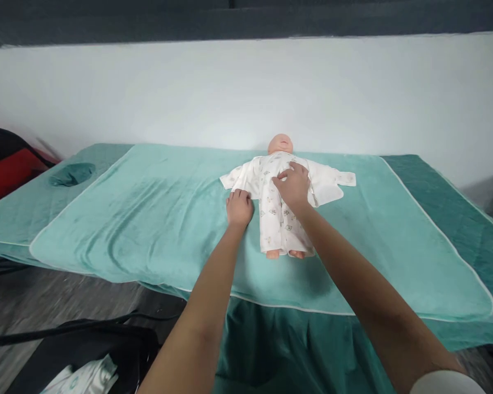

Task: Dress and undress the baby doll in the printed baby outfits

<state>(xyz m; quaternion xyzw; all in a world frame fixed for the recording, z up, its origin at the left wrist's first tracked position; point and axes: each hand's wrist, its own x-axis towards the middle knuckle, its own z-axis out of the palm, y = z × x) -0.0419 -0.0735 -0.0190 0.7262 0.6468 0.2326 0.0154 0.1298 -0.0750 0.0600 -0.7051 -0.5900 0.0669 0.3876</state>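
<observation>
A baby doll (280,144) lies on its back with its head toward the wall and its feet toward me. It wears white printed trousers (270,221) and a white printed baby shirt (250,172) with sleeves spread to both sides. The shirt's right-hand front panel lies folded out on the bed. My right hand (294,185) is over the doll's chest, thumb and forefinger close together on the shirt cloth; the hand covers part of the front. Beside the doll, just below the left-hand sleeve, my left hand (239,208) rests palm down with its fingers laid forward.
A light green cover (148,208) is spread over the darker green quilted bed (419,169), which has a face hole (73,174) at left. The white wall (168,93) stands behind. Folded white cloth (86,377) lies on a black seat at lower left, near a black cable (45,331).
</observation>
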